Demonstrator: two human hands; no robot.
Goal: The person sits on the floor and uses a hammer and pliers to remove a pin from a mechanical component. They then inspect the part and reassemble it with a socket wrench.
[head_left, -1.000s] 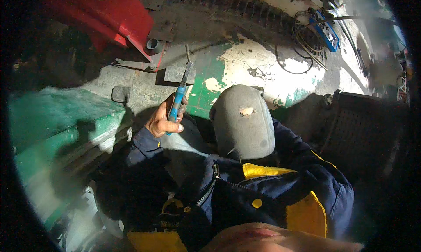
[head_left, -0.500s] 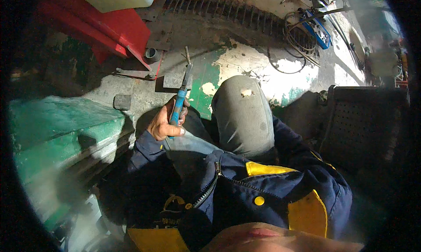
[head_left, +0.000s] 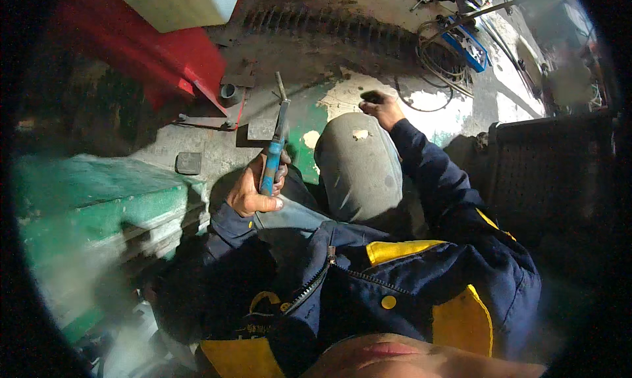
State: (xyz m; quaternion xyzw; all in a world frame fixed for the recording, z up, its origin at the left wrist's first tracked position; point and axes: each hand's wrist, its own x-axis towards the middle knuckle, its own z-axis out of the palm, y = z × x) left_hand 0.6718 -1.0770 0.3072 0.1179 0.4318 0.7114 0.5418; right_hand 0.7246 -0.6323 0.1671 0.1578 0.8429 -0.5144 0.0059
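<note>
My left hand (head_left: 255, 186) is wrapped round the blue handle of a metal tool (head_left: 270, 164). Its grey head points away from me, with a thin rod (head_left: 280, 86) sticking out of the far end; the tool's exact kind is unclear. Beyond my right knee (head_left: 359, 161), my right hand (head_left: 383, 108) reaches out low over the floor. Its darkened fingers are curled together, and whatever may be between them is too small to make out. A flat grey metal block (head_left: 262, 129) lies just beyond the tool's handle, and a smaller dark block (head_left: 188, 163) sits to its left.
At the far left stands a red metal frame (head_left: 164, 62) beside a short pipe piece (head_left: 230, 94). A green ledge (head_left: 99, 194) runs along my left. Coiled cable (head_left: 434, 65) and a blue tray (head_left: 471, 48) lie far right. A dark perforated crate (head_left: 550, 180) stands to my right.
My right hand has come into view beyond the right knee, its sleeve stretched forward. The left hand keeps its grip on the tool, almost in the same place.
</note>
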